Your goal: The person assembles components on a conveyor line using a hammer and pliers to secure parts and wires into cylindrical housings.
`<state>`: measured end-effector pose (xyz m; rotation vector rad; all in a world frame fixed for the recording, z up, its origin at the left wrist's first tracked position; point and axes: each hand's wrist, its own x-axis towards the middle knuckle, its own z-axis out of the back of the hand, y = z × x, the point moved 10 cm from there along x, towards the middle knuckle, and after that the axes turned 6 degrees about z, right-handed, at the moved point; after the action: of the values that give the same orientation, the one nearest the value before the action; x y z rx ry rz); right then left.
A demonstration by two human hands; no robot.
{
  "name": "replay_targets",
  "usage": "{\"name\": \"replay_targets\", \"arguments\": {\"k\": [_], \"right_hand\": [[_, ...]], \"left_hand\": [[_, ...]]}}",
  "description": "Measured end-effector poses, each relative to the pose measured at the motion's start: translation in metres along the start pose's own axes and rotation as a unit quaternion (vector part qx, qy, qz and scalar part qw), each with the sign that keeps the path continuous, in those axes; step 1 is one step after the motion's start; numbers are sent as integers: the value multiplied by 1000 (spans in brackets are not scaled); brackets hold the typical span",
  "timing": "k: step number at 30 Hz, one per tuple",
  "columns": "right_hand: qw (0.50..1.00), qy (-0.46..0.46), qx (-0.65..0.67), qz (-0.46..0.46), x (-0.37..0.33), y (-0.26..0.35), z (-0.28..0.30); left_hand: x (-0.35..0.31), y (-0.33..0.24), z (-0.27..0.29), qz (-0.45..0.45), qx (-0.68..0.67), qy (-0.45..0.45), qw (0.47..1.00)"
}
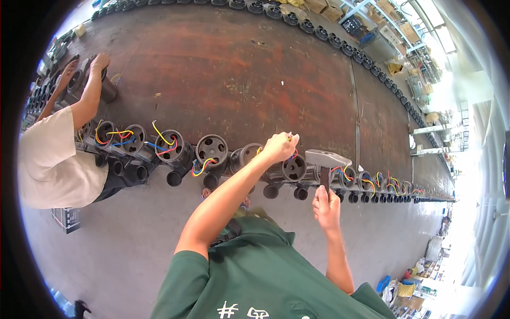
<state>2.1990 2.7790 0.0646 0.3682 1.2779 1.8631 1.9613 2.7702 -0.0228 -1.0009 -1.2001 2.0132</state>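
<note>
My left hand (279,148) is closed, its fingertips pinched together above the row of dark round housings. Whatever it pinches is too small and too hidden to make out. Just below those fingers sits a dark cylindrical housing (294,168) with holes in its inner face, and a bit of coloured wire shows beside it. In my right hand (326,209) a hammer (328,158) is held by its dark handle, head up, apart from my left hand. Another housing (212,151), with red, blue and yellow wires hanging out, stands to the left of my left forearm.
Similar housings with loose wires line the near edge of a long, worn reddish-brown table (223,69). Small black round parts (322,33) run along its far edge. At the left a co-worker in a beige shirt (56,159) reaches to more housings. A box (66,219) stands on the floor.
</note>
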Motion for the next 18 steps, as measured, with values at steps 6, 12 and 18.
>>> {"name": "replay_targets", "arguments": {"k": [6, 12, 18], "right_hand": [[979, 18, -204, 10, 14, -58, -26], [995, -16, 23, -96, -4, -20, -5], [991, -55, -119, -4, -5, -43, -15]], "left_hand": [[-1, -15, -1, -46, 46, 17, 998], [-59, -29, 8, -29, 73, 70, 994], [-64, -46, 60, -113, -6, -149, 982]]}}
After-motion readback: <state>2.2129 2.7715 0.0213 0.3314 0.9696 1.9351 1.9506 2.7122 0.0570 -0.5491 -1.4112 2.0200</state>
